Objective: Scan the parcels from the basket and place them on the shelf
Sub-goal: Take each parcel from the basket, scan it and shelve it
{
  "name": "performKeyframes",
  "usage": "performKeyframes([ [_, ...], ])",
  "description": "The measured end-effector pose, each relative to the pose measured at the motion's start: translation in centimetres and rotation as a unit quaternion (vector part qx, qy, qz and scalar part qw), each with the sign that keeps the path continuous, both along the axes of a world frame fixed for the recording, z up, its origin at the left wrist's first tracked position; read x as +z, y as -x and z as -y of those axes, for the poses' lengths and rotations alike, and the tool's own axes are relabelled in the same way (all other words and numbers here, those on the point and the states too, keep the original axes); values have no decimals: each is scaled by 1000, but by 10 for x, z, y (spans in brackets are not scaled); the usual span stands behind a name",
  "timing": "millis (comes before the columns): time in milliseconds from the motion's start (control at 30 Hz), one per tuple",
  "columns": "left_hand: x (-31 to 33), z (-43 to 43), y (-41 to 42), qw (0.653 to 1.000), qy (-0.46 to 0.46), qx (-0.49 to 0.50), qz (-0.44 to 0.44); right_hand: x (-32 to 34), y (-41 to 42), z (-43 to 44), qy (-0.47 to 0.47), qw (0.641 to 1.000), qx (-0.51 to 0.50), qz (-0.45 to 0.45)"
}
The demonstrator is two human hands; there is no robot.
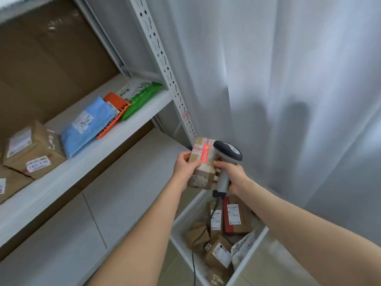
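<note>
My left hand (185,165) grips a small brown cardboard parcel (203,165) with a red label and clear tape, held up above the basket. My right hand (233,174) grips the handle of a grey barcode scanner (226,156); its head sits right against the parcel's right side. Below stands the white basket (250,251) with several brown parcels and a white bag inside. The white shelf (86,159) to the left carries a blue bag (86,124), an orange bag, a green and white bag (138,97) and brown boxes (34,149).
The shelf's perforated metal upright (165,65) runs down just left of the held parcel. A white curtain (288,89) hangs behind and to the right. The scanner's black cable (193,267) drops past the basket's front. A lower shelf board lies beneath my left forearm.
</note>
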State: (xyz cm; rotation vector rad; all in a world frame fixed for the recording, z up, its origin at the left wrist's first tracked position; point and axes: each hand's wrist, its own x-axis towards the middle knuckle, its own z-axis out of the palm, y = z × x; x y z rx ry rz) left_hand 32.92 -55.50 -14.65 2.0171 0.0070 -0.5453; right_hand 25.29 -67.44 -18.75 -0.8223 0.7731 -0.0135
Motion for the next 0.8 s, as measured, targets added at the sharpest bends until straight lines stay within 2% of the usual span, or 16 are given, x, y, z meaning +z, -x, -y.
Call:
performKeyframes([
  [133, 65, -16, 20, 999, 8, -16, 29, 68, 20, -15, 28, 999, 6, 33],
  [267, 94, -29, 29, 999, 19, -21, 47, 108, 36, -29, 63, 997, 13, 33],
  [667, 105, -44, 53, 997, 75, -32, 12, 144, 69, -55, 184, 983, 2, 19],
  [800, 97, -45, 54, 998, 42, -42, 24, 146, 77, -60, 197, 980, 2, 35],
])
